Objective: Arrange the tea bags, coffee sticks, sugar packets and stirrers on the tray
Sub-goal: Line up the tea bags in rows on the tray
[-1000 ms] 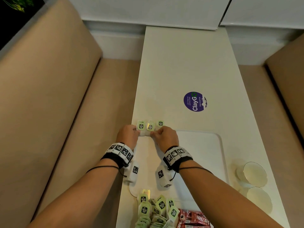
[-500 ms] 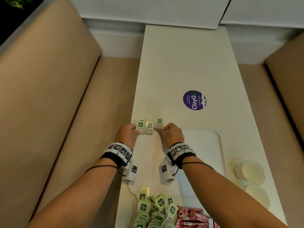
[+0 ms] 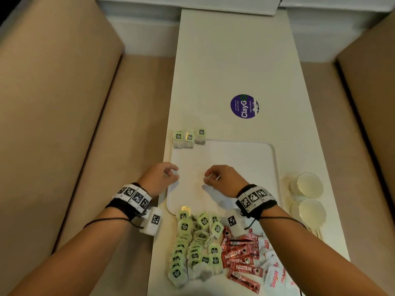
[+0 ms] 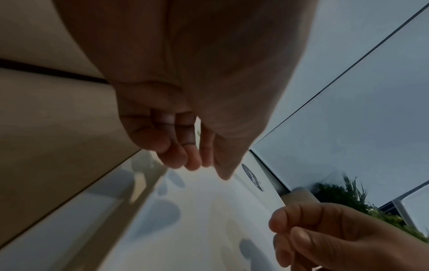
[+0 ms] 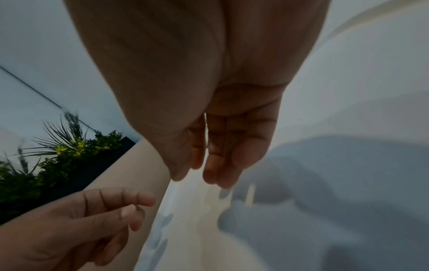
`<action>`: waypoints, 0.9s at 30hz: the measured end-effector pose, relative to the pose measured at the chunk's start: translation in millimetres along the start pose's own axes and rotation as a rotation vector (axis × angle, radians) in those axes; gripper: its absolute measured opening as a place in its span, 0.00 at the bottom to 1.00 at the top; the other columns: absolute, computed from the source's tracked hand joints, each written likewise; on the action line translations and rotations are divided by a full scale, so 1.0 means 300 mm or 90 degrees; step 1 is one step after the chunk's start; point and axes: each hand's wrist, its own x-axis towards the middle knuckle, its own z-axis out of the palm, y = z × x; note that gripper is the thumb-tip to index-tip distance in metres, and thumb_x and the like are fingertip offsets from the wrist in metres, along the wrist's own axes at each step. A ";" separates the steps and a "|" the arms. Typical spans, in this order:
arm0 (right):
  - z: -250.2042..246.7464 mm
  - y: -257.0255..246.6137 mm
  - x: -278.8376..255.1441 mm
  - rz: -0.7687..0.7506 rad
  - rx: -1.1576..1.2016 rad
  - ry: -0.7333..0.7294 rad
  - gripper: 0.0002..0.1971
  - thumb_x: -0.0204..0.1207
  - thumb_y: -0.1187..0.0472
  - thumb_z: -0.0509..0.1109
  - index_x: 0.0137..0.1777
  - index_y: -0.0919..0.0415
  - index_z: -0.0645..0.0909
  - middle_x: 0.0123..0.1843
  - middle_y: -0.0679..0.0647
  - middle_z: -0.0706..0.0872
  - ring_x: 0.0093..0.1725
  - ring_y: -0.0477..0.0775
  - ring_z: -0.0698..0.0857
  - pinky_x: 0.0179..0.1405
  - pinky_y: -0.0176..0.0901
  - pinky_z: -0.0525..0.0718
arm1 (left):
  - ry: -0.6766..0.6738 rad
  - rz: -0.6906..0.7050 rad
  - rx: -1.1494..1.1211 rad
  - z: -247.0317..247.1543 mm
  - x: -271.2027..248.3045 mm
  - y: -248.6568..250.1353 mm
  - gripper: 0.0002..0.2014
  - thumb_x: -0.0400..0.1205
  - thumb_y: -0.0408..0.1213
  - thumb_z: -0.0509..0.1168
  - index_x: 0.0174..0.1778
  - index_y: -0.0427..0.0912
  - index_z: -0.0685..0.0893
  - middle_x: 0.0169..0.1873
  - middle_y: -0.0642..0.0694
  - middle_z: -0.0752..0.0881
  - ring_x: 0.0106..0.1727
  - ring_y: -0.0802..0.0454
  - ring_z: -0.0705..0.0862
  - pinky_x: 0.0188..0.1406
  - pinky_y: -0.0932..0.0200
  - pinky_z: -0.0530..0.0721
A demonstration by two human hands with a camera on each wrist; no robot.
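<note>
Three green-tagged tea bags (image 3: 189,138) lie in a row at the far left corner of the white tray (image 3: 245,165). My left hand (image 3: 174,173) hovers over the tray's left edge and my right hand (image 3: 208,177) over its left half. Both have loosely curled fingers and hold nothing. The wrist views show the left hand (image 4: 199,165) and the right hand (image 5: 197,174) empty above the tray. Near the table's front edge lie a pile of tea bags (image 3: 192,244), red coffee sticks (image 3: 241,256) and white sugar packets (image 3: 274,272).
Two round paper cups (image 3: 310,185) stand to the right of the tray, with thin sticks (image 3: 316,231) just showing beside my right forearm. A purple round sticker (image 3: 244,106) marks the table beyond the tray. Beige bench seats flank the narrow table.
Both hands have let go of the three tea bags and drawn back toward me over the tray. The row of tea bags stays at the far left corner.
</note>
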 end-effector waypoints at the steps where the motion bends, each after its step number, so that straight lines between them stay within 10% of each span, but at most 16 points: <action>1: 0.011 0.004 -0.033 -0.003 -0.009 -0.015 0.10 0.80 0.49 0.74 0.57 0.51 0.87 0.49 0.47 0.89 0.48 0.46 0.87 0.54 0.43 0.84 | -0.028 0.008 0.003 0.016 -0.031 -0.014 0.10 0.81 0.42 0.73 0.58 0.53 0.86 0.44 0.50 0.86 0.43 0.57 0.83 0.44 0.66 0.76; 10: 0.113 -0.015 -0.248 -0.033 -0.031 -0.108 0.18 0.82 0.44 0.71 0.67 0.50 0.87 0.63 0.46 0.90 0.57 0.43 0.86 0.62 0.41 0.82 | -0.169 0.040 0.074 0.131 -0.215 -0.067 0.21 0.80 0.45 0.75 0.70 0.54 0.83 0.55 0.60 0.86 0.36 0.64 0.81 0.41 0.72 0.77; 19: 0.208 -0.024 -0.328 -0.055 -0.087 -0.081 0.22 0.79 0.44 0.74 0.70 0.52 0.84 0.67 0.50 0.85 0.65 0.50 0.83 0.68 0.45 0.80 | -0.129 0.028 0.061 0.192 -0.267 -0.080 0.29 0.81 0.43 0.74 0.78 0.48 0.75 0.60 0.57 0.84 0.40 0.56 0.82 0.54 0.55 0.85; 27: 0.226 -0.023 -0.335 -0.032 -0.082 -0.044 0.16 0.81 0.49 0.73 0.66 0.53 0.87 0.63 0.51 0.89 0.61 0.50 0.85 0.64 0.44 0.83 | -0.106 -0.006 0.087 0.212 -0.268 -0.060 0.24 0.82 0.42 0.73 0.74 0.44 0.80 0.64 0.47 0.85 0.59 0.51 0.84 0.68 0.51 0.81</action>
